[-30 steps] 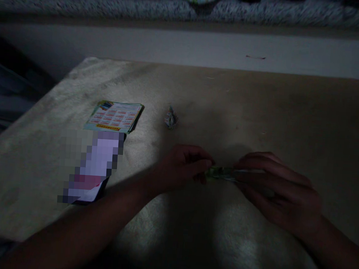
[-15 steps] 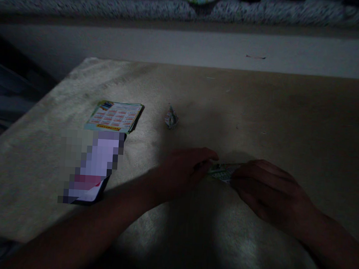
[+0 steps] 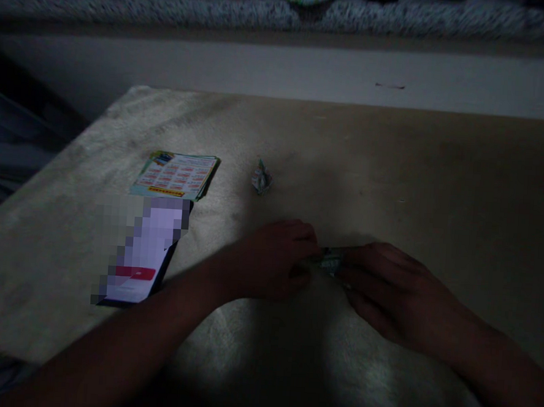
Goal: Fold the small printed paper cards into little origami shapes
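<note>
Working over the wide beige cloth tabletop [image 3: 416, 169], left hand [image 3: 273, 260] and right hand [image 3: 386, 291] each pinch an end of the small folded green-printed paper strip [image 3: 330, 260], held between their fingertips. Dim light, tiny grip: pull unevenly and it probably tears or slips out.

Head-worn view, facing forward and down, close over left hand [image 3: 272, 260], right hand [image 3: 389, 292], table [image 3: 416, 169], perhaps floor [image 3: 280, 69] beyond.

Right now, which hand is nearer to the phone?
Left. The left hand sits to the right of the phone, pinching one end of a folded paper. The right hand holds the other end, farther right, beyond the left hand.
</note>
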Tool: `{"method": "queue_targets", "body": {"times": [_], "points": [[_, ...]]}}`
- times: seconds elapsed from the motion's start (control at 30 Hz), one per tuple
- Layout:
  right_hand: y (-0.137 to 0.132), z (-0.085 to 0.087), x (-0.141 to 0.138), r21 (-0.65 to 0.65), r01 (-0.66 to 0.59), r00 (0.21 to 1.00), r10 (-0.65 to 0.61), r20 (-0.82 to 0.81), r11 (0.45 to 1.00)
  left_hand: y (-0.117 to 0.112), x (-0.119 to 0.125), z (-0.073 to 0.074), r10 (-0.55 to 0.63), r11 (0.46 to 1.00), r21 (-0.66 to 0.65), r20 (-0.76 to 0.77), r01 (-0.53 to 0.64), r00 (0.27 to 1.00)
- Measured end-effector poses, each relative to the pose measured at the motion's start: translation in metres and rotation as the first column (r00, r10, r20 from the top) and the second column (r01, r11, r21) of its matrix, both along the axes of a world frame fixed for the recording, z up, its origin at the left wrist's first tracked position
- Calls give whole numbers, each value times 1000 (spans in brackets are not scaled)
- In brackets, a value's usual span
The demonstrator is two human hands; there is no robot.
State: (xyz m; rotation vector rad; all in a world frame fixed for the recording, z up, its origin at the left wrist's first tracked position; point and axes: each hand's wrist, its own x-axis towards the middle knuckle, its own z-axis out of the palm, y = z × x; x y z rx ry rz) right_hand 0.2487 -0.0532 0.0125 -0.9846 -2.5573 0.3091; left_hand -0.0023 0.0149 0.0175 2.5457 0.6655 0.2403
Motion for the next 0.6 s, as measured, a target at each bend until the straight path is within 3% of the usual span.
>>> {"method": "queue_targets", "body": {"times": [0.3,0.6], "points": [[2,0,4,61,43,979,-30,-200,997,1,-1,-6,27,999,-47,63,-24,998],[0,-1,-2,6,-25,994,25,-104,1000,2,1,-10,-31,996,90,111,21,993]]}}
